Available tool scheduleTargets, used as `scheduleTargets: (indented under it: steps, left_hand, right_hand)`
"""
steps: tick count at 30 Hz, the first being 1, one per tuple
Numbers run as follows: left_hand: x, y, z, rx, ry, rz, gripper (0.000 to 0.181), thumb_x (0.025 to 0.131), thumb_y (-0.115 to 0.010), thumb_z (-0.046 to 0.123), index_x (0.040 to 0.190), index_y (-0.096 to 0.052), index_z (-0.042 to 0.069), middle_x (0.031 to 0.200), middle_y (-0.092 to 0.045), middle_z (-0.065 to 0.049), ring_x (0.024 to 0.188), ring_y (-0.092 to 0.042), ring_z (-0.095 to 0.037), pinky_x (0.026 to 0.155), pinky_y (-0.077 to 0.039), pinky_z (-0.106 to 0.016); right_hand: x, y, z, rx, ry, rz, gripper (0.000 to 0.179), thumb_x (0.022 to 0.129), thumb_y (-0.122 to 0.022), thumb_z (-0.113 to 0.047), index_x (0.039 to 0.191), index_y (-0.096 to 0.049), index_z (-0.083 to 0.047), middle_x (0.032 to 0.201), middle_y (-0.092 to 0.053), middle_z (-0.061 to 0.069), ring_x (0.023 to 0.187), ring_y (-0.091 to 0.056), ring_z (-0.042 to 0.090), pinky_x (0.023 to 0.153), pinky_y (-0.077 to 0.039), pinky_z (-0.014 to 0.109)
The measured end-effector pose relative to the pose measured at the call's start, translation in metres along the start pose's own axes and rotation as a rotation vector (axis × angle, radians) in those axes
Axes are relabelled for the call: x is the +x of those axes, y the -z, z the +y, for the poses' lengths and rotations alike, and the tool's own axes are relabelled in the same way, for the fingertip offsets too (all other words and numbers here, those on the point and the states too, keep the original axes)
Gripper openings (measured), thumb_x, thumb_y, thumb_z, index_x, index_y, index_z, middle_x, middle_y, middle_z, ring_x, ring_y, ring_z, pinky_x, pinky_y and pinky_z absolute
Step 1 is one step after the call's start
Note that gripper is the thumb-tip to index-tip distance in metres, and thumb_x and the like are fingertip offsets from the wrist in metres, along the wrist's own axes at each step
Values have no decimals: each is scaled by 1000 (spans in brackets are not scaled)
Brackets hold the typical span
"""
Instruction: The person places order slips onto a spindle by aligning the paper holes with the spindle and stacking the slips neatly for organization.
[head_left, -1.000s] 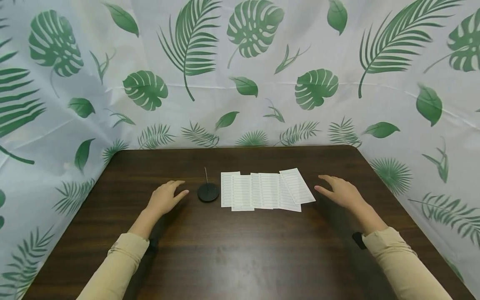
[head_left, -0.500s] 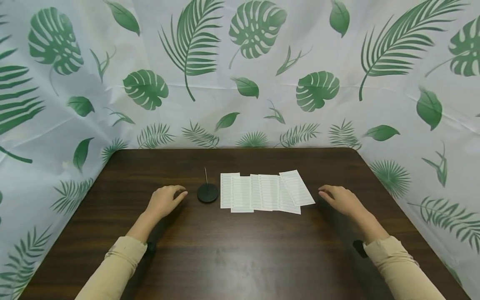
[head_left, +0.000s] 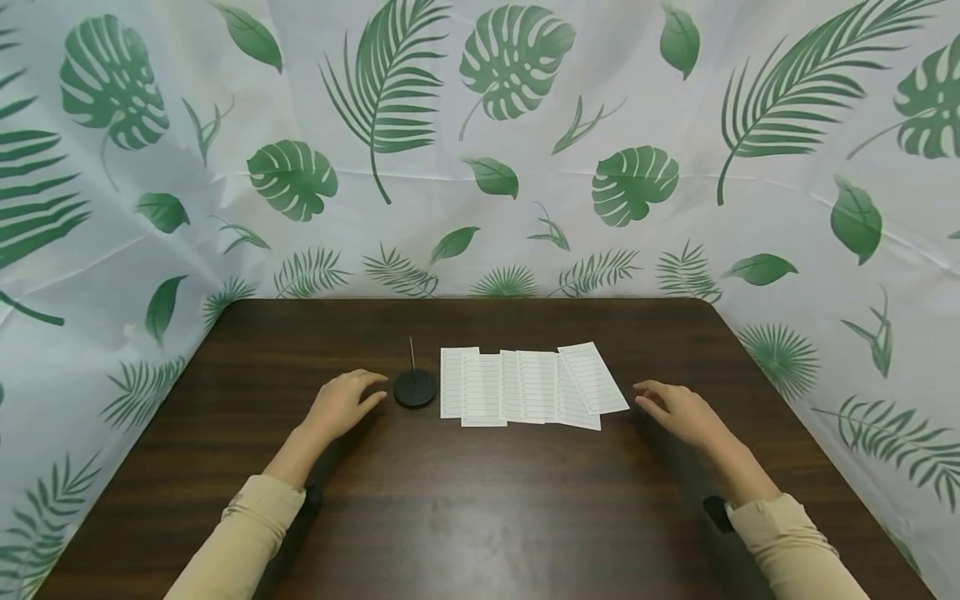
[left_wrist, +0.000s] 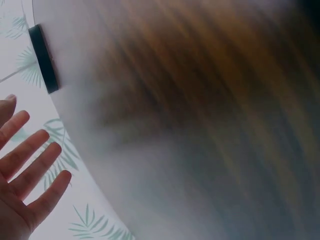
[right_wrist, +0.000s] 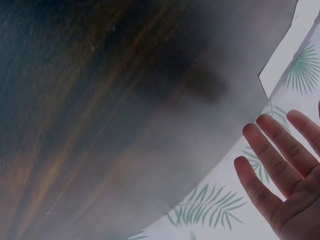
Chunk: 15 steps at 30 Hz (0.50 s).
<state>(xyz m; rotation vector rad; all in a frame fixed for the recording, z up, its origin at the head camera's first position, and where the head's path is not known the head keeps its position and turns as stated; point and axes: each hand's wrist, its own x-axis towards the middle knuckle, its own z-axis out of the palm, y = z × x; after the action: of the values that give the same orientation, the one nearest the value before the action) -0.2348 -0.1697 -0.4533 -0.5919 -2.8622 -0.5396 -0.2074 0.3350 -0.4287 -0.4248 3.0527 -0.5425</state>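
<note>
A receipt spike with a round black base [head_left: 416, 392] and a thin upright rod stands left of centre in the head view. Several overlapping printed paper slips [head_left: 483, 392] lie in a row to its right; the rightmost slip [head_left: 594, 379] is tilted. My left hand [head_left: 341, 408] hovers just left of the base, apart from it, holding nothing. Beyond the slips' right end is my right hand [head_left: 681, 412], also holding nothing. Spread fingers show on the left hand [left_wrist: 30, 195] in the left wrist view, and on the right hand [right_wrist: 287, 180] in the right wrist view.
The dark wood table [head_left: 480, 517] has its far edge against a white backdrop [head_left: 420, 208] printed with green leaves. Backdrop sheets also rise along the left and right sides. Rolled beige sleeves [head_left: 247, 533] cover both forearms.
My left hand has moved a little right, closer to the spike's base. The fingers of my right hand drew in slightly, then eased out. Slips and spike stay in place.
</note>
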Motion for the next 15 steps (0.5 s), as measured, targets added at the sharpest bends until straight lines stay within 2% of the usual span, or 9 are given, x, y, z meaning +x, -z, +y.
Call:
scheduleTargets:
  steps: [8, 15]
  left_hand:
    - [12, -8, 6, -19, -20, -36, 41, 88, -66, 28, 122, -62, 6, 118, -64, -15, 107, -61, -33, 89, -54, -49]
    - [22, -11, 11, -68, 3, -154, 55, 87, -66, 32, 134, -51, 7, 133, -52, -19, 121, -50, -39, 98, -47, -55]
  right_hand:
    - [2, -4, -3, 1, -5, 3, 33, 94, -58, -17, 118, -59, 5, 97, -70, 19, 86, -66, 32, 71, -55, 50]
    - [11, -6, -6, 12, 49, -1, 39, 92, -60, -16, 123, -55, 8, 94, -69, 18, 82, -65, 28, 69, -56, 46]
